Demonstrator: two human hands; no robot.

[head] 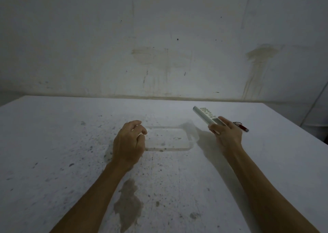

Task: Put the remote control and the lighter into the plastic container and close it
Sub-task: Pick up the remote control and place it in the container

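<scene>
A clear plastic container (190, 140) lies flat on the white table, in the middle, and is hard to make out against the surface. My left hand (129, 142) rests at its left end with fingers curled on the rim. My right hand (225, 135) holds a white remote control (205, 116) by its near end, lifted above the table to the right of the container, its far end pointing up and left. A red lighter (242, 127) lies on the table just behind my right hand, partly hidden by it.
The white table (71, 144) is speckled and has a grey-brown stain (127, 204) near its front. A stained wall (159, 55) rises right behind the table's far edge. The table's right edge runs down at the far right.
</scene>
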